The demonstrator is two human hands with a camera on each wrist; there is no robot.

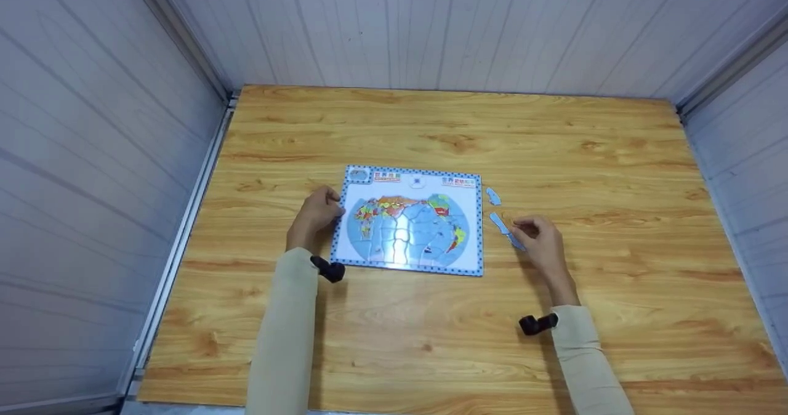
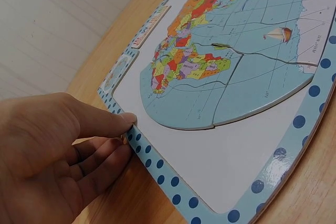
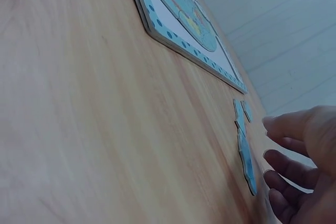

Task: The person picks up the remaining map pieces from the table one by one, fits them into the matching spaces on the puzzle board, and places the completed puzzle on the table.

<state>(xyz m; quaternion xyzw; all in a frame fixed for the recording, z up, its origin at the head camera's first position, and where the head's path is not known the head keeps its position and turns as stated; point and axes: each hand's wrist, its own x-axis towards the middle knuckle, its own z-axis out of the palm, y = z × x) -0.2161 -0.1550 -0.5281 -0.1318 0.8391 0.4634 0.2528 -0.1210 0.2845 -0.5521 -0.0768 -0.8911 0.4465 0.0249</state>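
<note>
A world-map puzzle board with a blue dotted border lies flat on the table. My left hand is at its left edge; in the left wrist view the thumb of that hand presses on the border, with the other fingers curled against the side. Right of the board lie a small blue piece, a narrow one and a third, partly behind my right fingertips. My right hand hovers beside these pieces; the right wrist view shows its fingers bent loosely, holding nothing, near the longest piece.
The wood-grain table has light panel walls behind it and on both sides. Black devices are strapped at my left wrist and right wrist. Bare tabletop surrounds the board and pieces.
</note>
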